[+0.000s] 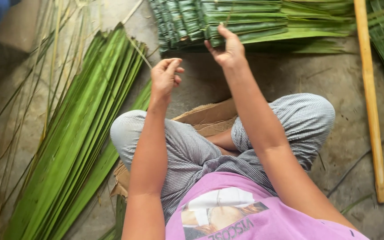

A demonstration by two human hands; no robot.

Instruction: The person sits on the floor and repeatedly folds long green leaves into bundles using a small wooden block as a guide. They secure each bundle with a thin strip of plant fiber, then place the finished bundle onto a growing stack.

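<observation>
Head view:
Left hand (165, 76): fingers pinched shut on one thin leaf midrib strip (139, 52).
Right hand (227, 48): fingers curled, touching the edge of one stitched palm-leaf panel (245, 22); grip unclear.
Loose leaves: one bundle (81, 133) lying left of the knees.
Pole: one wooden pole (370, 98), right.
Seat: one piece of cardboard (207, 119).

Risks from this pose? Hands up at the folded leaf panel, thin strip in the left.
1. The left hand pinches a thin midrib strip near its end; it might slip or snap under pull.
2. The right hand grips only the edge of the folded leaf panel; folds may spring loose if released.
3. The loose leaf pile lies close by the left elbow and may get scattered.
</observation>
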